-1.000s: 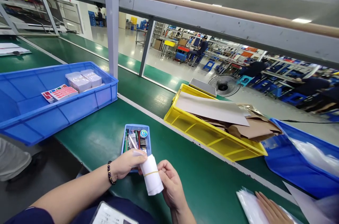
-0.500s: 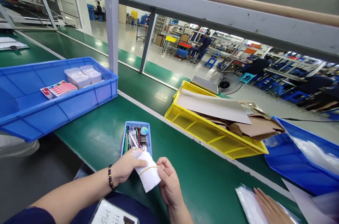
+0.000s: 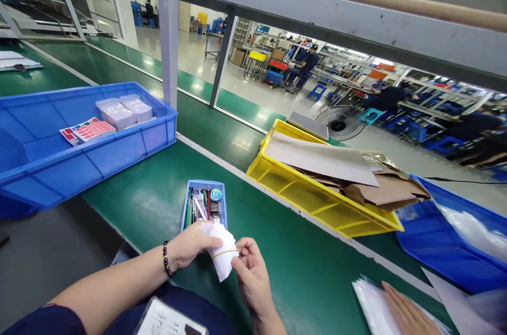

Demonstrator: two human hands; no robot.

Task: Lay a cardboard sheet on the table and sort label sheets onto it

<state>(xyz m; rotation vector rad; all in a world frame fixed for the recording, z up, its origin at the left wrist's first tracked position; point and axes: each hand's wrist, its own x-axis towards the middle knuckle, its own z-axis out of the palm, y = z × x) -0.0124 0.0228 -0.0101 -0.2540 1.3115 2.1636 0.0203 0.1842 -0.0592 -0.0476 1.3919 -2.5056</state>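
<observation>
In the head view, a bundle of white paper (image 3: 224,263) curves between my hands, with a thin tan rubber band (image 3: 225,253) around its middle. My left hand (image 3: 194,244) grips the bundle from the left, thumb on top. At the bundle's right edge, my right hand (image 3: 253,271) pinches with thumb and bent fingers, close to the end of the band. Whether those fingers hold paper, band or both is partly hidden. Just beyond my left hand stands a small blue tray (image 3: 224,203) of pens and other small items.
A blue bin (image 3: 99,166) with wrapped stacks and printed cards stands left. To the right are a yellow bin (image 3: 309,203) of cardboard and a blue bin (image 3: 428,240) holding clear plastic. Another person's hand (image 3: 407,308) rests on plastic bags (image 3: 368,298). A metal post (image 3: 168,34) rises behind.
The paper bundle has curled more and its lower end has narrowed. My right thumb has shifted slightly left and down along its edge. My left hand keeps its grip.
</observation>
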